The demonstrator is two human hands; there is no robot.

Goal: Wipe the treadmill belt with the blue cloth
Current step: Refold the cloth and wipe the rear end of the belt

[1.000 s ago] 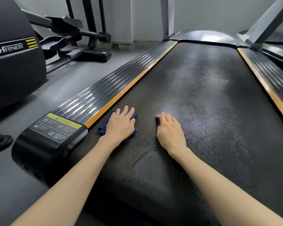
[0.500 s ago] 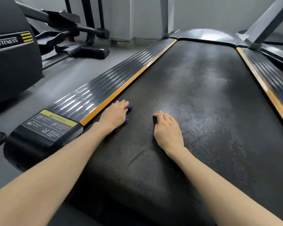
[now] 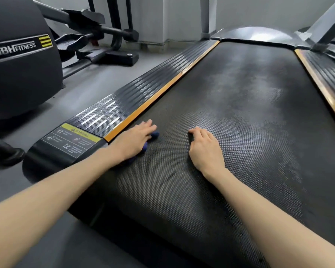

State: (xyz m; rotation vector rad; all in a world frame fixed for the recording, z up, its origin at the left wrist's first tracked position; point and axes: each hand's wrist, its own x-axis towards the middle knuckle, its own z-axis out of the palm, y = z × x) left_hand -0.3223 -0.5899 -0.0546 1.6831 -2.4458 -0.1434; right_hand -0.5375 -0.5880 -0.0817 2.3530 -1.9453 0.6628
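Both forearms are running off the bottom edge. The left hand (image 3: 135, 140) is pressing flat, fingers straight, on the cloth (image 3: 154, 134) at the left edge of the belt (image 3: 240, 132), just beside the orange strip (image 3: 162, 91) — the hand is hiding most of the cloth, with only blue bits peeking out. The right hand (image 3: 204, 147) is resting on the belt nearby, fingers loosely bent, holding nothing. Farther left a machine (image 3: 21, 78) is standing, partly cut off. Compared with a second ago, the left hand is sitting closer to the strip — less cloth is showing.

A black MBH Fitness machine (image 3: 21, 78) stands on the grey floor (image 3: 97, 84); behind it lie its pedal arms (image 3: 85, 16) and a pale wall (image 3: 182, 16)
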